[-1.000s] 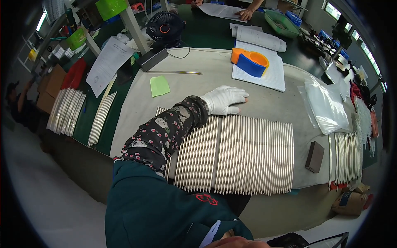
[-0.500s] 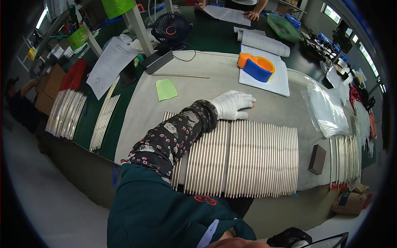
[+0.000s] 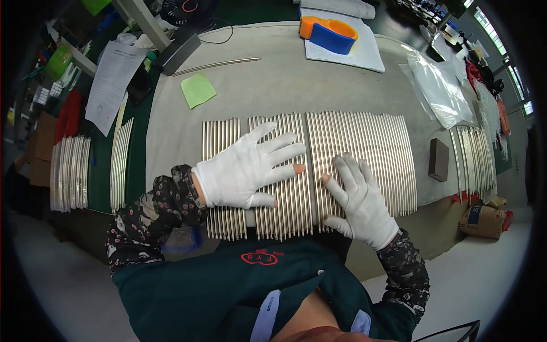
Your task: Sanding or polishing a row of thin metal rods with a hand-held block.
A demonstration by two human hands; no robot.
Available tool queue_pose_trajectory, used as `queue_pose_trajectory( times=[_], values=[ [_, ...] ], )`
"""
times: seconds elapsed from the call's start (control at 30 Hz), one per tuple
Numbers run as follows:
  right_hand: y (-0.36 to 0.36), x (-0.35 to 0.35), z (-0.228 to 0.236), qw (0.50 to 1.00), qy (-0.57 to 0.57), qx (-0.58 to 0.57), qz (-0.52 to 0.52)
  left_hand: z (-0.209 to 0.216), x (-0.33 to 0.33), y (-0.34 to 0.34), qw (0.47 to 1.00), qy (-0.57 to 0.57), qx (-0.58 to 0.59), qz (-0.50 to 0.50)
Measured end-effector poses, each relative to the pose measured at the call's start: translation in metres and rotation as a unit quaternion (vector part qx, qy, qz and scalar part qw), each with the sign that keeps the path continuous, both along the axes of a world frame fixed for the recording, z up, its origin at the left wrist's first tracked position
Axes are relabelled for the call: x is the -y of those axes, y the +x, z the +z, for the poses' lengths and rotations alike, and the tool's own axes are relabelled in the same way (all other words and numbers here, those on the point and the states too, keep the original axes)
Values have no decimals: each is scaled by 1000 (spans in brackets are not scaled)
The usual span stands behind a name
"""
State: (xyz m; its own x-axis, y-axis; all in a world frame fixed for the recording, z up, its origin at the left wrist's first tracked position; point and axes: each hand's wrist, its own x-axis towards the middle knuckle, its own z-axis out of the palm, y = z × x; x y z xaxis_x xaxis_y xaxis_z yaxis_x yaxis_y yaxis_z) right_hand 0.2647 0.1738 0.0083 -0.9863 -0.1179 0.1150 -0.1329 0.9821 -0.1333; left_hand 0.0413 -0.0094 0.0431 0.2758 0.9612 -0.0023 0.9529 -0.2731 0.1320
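Side by side on the grey mat lies a broad sheet of thin silvery metal rods (image 3: pixel 370 154), split by narrow gaps into three groups. My left hand (image 3: pixel 250 168), in a white glove with some bare fingertips, rests spread over the left group (image 3: pixel 222 134) and the middle group (image 3: pixel 285 214). My right hand (image 3: pixel 360 202), gloved the same way, touches the left part of the widest group with its fingers apart. Neither hand has closed around a rod.
A dark block (image 3: pixel 439 159) and another rod bundle (image 3: pixel 476 159) lie at the right, below clear plastic bags (image 3: pixel 441 88). Beyond are an orange and blue tape holder (image 3: pixel 330 35), a green note (image 3: pixel 198 90) and a lone rod (image 3: pixel 219 65). Bagged rods (image 3: pixel 71 174) sit at left.
My left hand has drawn back from beyond the rods' far ends onto the left and middle groups. My right hand has come into view on the rods. The view has tilted down toward me.
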Motion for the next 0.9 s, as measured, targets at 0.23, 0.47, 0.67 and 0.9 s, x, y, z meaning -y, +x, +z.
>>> queue_pose_trajectory(
  times=[0.23,0.47,0.67,0.9],
  values=[
    [-18,21,-12,995,-61,37,72,-31,102,17,983,-12,34,181],
    [-50,58,-10,988,-100,48,111,-36,98,19,981,-15,51,188],
    [-35,57,1,983,-132,26,126,-23,84,55,974,-47,43,217],
    [7,30,-13,999,-36,36,8,-35,65,80,983,-35,47,173]
  ],
)
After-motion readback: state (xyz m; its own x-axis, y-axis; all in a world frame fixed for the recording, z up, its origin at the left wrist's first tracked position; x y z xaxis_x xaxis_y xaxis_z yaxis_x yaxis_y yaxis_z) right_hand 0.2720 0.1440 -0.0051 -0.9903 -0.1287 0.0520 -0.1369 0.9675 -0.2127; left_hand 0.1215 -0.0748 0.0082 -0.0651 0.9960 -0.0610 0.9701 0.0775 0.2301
